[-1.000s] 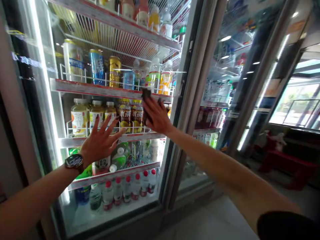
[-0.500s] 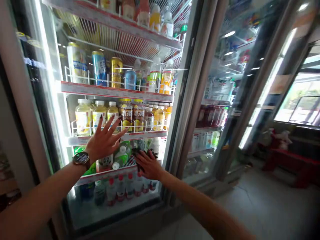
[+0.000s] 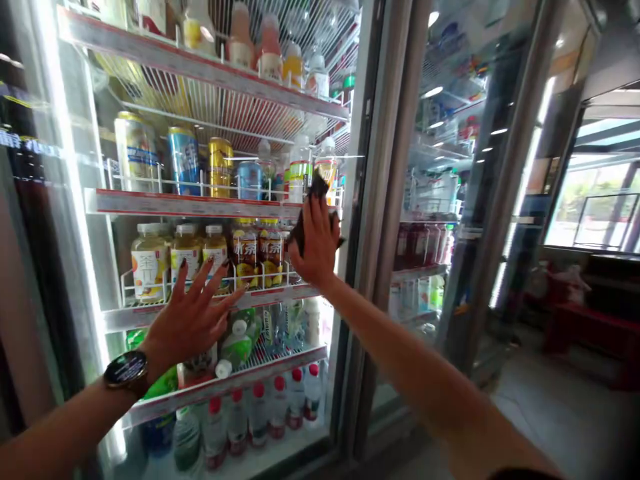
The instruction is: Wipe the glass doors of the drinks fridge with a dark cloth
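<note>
My right hand [image 3: 317, 250] lies over a dark cloth [image 3: 299, 233], pressing it against the glass door of a lit drinks cooler near the door's right side. Parts of the cloth stick out above the fingertips and on both sides of the hand. Lower on the left, my left hand [image 3: 187, 327] has its fingers spread and appears to rest on the same glass, holding nothing. A round watch [image 3: 126, 369] is on the left wrist. Behind the glass, bottles of iced tea [image 3: 245, 250] and pale yellow drinks [image 3: 149, 263] stand on a shelf.
Cans [image 3: 184, 160] stand on the shelf above, and red-capped bottles [image 3: 257, 413] fill the bottom. A metal door frame [image 3: 387, 200] separates this door from another cooler [image 3: 425, 247] on the right. Farther right are a red bench [image 3: 583, 333] and a window [image 3: 600, 207].
My right hand has moved the dark cloth up the glass, from the lower bottle shelf to the can shelf's edge. The left hand stays spread; the view has shifted slightly.
</note>
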The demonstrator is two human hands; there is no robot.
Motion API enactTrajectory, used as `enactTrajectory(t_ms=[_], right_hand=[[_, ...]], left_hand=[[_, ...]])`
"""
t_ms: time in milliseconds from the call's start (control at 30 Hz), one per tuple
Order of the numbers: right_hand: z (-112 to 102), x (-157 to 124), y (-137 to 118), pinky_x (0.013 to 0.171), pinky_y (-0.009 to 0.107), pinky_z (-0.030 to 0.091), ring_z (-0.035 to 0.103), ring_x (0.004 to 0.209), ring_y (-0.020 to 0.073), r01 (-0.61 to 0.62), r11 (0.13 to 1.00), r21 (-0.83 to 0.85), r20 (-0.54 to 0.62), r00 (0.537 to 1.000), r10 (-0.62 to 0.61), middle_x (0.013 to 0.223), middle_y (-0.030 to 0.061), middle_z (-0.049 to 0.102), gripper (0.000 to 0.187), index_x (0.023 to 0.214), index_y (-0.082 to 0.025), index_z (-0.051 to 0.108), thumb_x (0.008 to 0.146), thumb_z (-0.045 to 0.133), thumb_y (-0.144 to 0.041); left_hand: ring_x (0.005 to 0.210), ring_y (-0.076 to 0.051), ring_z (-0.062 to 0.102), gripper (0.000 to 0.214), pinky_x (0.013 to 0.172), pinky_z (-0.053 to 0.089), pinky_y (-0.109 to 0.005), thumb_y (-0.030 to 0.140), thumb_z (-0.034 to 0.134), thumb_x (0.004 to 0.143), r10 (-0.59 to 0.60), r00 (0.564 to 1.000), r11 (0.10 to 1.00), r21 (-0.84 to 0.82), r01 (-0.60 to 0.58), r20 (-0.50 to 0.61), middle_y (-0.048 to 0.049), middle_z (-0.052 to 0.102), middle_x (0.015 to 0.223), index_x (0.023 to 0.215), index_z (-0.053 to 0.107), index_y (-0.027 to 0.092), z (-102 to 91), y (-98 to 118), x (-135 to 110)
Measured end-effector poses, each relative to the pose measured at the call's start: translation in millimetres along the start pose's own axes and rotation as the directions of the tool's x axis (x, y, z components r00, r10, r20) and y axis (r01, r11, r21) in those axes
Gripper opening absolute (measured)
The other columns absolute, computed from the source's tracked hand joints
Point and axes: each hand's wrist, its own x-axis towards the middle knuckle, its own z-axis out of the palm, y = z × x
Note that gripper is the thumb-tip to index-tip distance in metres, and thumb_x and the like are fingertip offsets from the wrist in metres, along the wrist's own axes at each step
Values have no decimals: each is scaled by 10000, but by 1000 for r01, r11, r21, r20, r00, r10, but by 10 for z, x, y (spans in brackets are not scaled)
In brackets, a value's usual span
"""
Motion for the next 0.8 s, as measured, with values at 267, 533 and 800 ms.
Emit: enactTrajectory(t_ms=[267, 533, 800], right_hand=[[-70, -2341, -213, 1272, 544, 301, 488, 1482, 293, 417, 837, 354, 437, 718, -542, 1550, 100, 571, 733, 1609, -224, 394, 894, 531, -312], [-215, 94, 378, 1321, 586, 132, 189, 1625, 285, 405, 910, 89, 270, 869, -413, 1720, 114, 298, 766, 1655, -165, 254, 939, 471, -329], [37, 324, -456, 1308, 624, 136, 86, 1642, 309, 30, 998, -48, 61, 998, -27, 1760, 108, 158, 804, 1686, -164, 29, 989, 369, -375]], left_hand=[[1613, -386, 113, 921, 1292, 128, -694, 355, 730, 868, -20, 1000, 998, -51, 20, 9, -113, 146, 1745, 1644, 235, 366, -31, -25, -8], [1612, -386, 124, 905, 1302, 122, -683, 355, 742, 849, -15, 1000, 1000, -19, 15, -2, -126, 202, 1730, 1632, 289, 346, -21, -27, -16], [1614, -378, 114, 900, 1304, 114, -684, 391, 708, 886, -11, 1000, 1000, -13, 12, 29, -129, 185, 1733, 1649, 235, 335, 7, -15, -24]])
